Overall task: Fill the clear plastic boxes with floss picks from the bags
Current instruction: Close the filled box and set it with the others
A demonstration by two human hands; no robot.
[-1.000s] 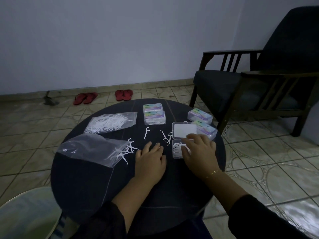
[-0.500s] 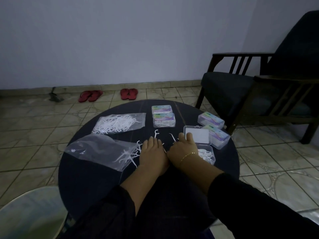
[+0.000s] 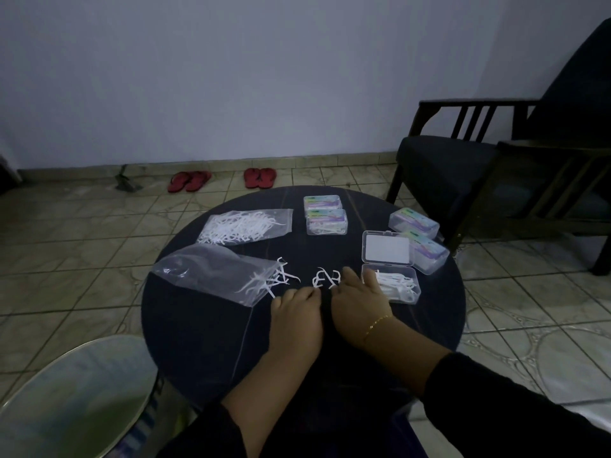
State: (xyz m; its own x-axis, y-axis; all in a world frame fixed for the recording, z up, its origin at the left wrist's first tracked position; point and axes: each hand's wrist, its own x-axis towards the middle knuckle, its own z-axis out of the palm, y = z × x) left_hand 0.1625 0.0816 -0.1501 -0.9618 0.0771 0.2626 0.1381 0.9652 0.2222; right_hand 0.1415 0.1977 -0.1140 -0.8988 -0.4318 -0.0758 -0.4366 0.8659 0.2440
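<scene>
Dim room here, a cool bluish cast over everything, and the dark worktop [image 3: 205, 325] swallows most detail while the white floss picks [image 3: 325, 278] and the open box's lid [image 3: 386, 247] glow pale against it. Light is soft and even, shadows barely readable, no hard glare. Wide-angle bending shows at the edges, the armchair [image 3: 496, 166] leaning, and the sleeves nearest the camera smear soft and murky.

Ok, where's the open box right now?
In the head view, the open box sits right of centre on the table, just beyond the right hand, its lid flipped back.
</scene>
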